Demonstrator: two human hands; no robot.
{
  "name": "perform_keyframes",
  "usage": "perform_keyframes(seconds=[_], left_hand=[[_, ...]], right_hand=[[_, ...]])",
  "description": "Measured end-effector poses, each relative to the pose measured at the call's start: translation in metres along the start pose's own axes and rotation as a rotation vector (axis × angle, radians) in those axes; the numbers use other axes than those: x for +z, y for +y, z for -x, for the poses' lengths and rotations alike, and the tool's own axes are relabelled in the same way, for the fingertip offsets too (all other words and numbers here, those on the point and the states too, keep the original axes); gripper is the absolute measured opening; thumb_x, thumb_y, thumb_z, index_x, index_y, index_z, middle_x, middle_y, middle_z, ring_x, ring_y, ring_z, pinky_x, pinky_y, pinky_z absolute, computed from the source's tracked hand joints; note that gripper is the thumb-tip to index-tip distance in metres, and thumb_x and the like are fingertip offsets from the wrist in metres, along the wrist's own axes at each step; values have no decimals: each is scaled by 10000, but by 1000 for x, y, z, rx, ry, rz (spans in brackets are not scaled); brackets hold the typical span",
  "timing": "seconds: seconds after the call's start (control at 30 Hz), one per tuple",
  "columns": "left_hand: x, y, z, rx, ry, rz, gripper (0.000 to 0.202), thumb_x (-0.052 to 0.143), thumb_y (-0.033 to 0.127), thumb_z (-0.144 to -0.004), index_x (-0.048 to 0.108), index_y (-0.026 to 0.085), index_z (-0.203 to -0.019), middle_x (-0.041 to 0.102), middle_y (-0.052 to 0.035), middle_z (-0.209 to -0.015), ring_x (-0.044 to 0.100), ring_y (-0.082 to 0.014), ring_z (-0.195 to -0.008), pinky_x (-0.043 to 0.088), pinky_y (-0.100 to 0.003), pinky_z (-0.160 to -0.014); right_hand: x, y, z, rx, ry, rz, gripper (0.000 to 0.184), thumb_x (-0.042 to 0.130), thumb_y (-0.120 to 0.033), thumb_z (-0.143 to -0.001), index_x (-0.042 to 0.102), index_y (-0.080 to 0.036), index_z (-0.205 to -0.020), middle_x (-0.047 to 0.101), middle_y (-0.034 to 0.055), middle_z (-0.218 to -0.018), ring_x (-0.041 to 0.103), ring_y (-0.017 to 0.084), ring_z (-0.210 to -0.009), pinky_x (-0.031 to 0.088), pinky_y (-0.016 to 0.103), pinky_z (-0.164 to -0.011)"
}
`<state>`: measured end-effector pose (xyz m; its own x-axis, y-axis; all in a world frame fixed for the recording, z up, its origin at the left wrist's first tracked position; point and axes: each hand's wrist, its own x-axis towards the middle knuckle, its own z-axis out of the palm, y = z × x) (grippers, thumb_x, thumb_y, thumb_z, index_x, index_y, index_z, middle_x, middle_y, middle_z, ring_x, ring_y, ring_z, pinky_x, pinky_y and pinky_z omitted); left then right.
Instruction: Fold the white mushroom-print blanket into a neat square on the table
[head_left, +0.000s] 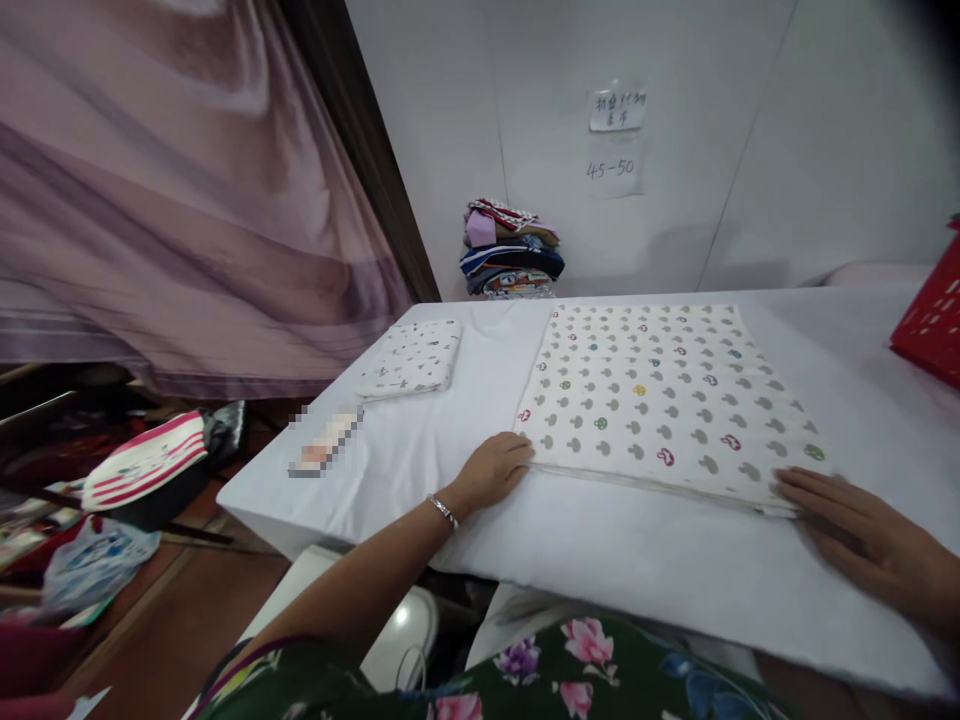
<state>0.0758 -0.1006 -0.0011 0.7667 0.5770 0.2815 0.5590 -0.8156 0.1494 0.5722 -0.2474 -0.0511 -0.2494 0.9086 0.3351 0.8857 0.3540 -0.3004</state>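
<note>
A white cloth (622,385) printed with grey and coloured mushrooms lies spread flat on the table, folded into layers along its front edge. At its front left corner rests my left hand (491,472), fingers stretched out and touching the edge. My right hand (870,535) is at the front right corner, its fingers long and flat against the cloth. To the left lies a smaller folded white cloth (412,358) with a small dark print, apart from both hands.
The table (675,570) has a white cover. A pile of folded clothes (512,250) stands at the back by the wall. A red basket (930,310) is at the right edge. A blurred-out item (326,442) lies near the left edge. Bags and a striped item (146,460) are at lower left.
</note>
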Motion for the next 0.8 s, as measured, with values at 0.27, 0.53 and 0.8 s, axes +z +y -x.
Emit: perform_keyframes(seconds=[0.27, 0.53, 0.8], left_hand=[[8, 23, -25, -33, -51, 57, 222, 449, 299, -906, 610, 200, -1022, 607, -55, -1040, 514, -183, -980, 387, -338, -879], [21, 34, -45, 3, -69, 50, 234, 438, 319, -914, 623, 213, -1011, 591, -42, -996, 499, -178, -919, 384, -307, -798], [24, 30, -52, 4, -56, 72, 241, 440, 338, -917, 647, 226, -969, 595, -24, -948, 508, -161, -883, 383, -288, -770]], right_hand=[[8, -42, -33, -8, 13, -45, 373, 468, -428, -843, 580, -304, -1175, 559, 39, -1237, 500, 281, -1146, 421, 450, -979], [35, -111, -102, -80, -68, -65, 351, 399, -405, -898, 653, -227, -1061, 612, 93, -1104, 540, 250, -1038, 456, 415, -881], [39, -124, -123, -147, -170, -35, 344, 353, -351, -921, 664, -226, -996, 609, 90, -957, 542, 218, -869, 455, 373, -749]])
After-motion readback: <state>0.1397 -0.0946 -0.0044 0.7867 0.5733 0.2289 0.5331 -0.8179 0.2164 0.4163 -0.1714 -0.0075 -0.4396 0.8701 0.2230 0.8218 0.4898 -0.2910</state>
